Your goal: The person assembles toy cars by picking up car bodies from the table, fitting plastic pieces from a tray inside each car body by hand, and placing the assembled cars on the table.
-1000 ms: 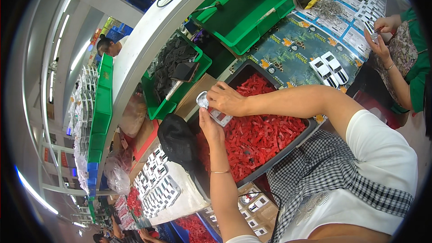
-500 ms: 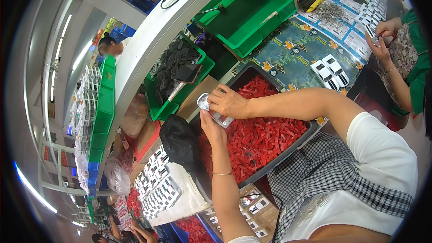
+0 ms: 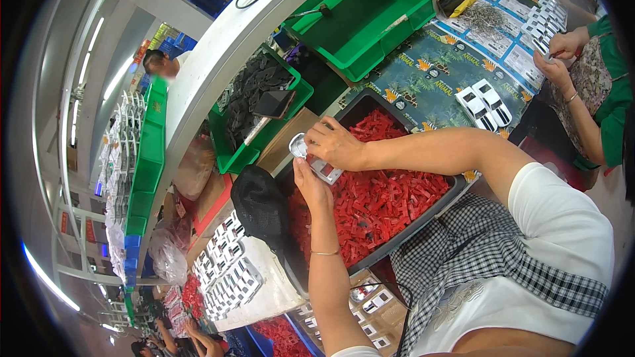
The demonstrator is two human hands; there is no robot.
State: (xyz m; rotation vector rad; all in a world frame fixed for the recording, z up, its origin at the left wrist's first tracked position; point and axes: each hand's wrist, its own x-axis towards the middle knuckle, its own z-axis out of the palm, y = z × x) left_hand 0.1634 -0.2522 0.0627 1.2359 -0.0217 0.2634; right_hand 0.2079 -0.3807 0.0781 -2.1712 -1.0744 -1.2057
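Note:
Over a dark tray [image 3: 456, 192] heaped with small red plastic parts [image 3: 377, 215], both my hands hold one white and silver toy car body [image 3: 298, 146]. My left hand [image 3: 313, 186] grips it from below, with the fingers closed along its side. From above, my right hand [image 3: 336, 145] presses bent fingers onto it. A rounded shiny end sticks out past my fingertips, and a windowed end shows between my hands. My fingers hide the middle of the body and whatever small part may be there.
Beside the tray lies a black mesh cloth [image 3: 258, 201]. Rows of white car bodies [image 3: 231, 277] stand at left. A green bin [image 3: 304, 96] of dark parts holds a phone [image 3: 274, 104]; a green tray [image 3: 410, 16] lies beyond. At right, a co-worker's hands [image 3: 559, 56] work over the patterned table.
Both hands stay on the car body with only slight finger movement. The view has shifted a little. The co-worker's hands at right have moved slightly closer together.

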